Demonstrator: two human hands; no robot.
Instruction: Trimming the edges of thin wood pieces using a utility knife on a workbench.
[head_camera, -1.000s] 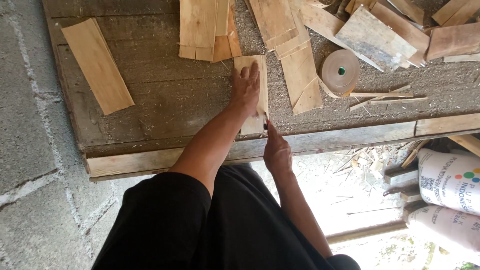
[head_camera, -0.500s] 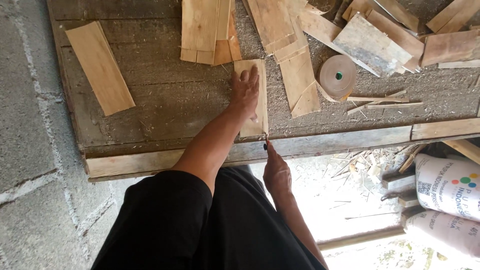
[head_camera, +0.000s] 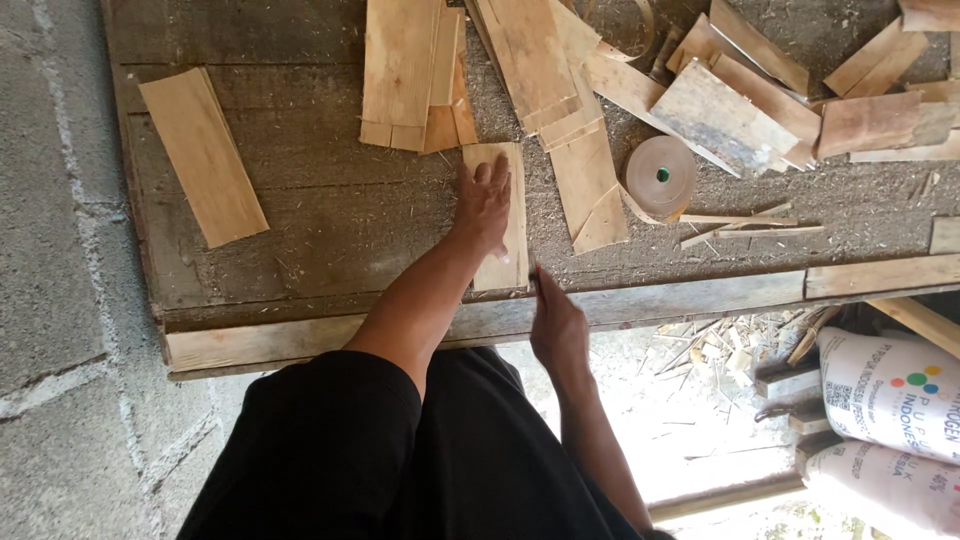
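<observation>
A small rectangular wooden piece (head_camera: 505, 225) is pressed flat against a worn plank workbench (head_camera: 300, 240) by the left hand (head_camera: 483, 205), whose fingers are spread open over the wood, palm down, not clenched. The piece lies near the front edge of the bench, just behind a pale wooden rail (head_camera: 640, 300) that runs along that edge. The right hand (head_camera: 556, 325) is seen at the lower corner of the piece, closed around something thin and dark whose kind cannot be told; its tip is placed at the corner of the wood. A single pale board (head_camera: 203, 155) is laid apart to the left. A stack of thin boards (head_camera: 412, 70) is found just behind the held piece, and more boards (head_camera: 560, 120) are strewn to the right. A roll of brown tape (head_camera: 659, 174) is set near those boards. White printed sacks (head_camera: 885, 385) are seen below the bench at the right. A grey block wall (head_camera: 50, 250) is seen at the left.
</observation>
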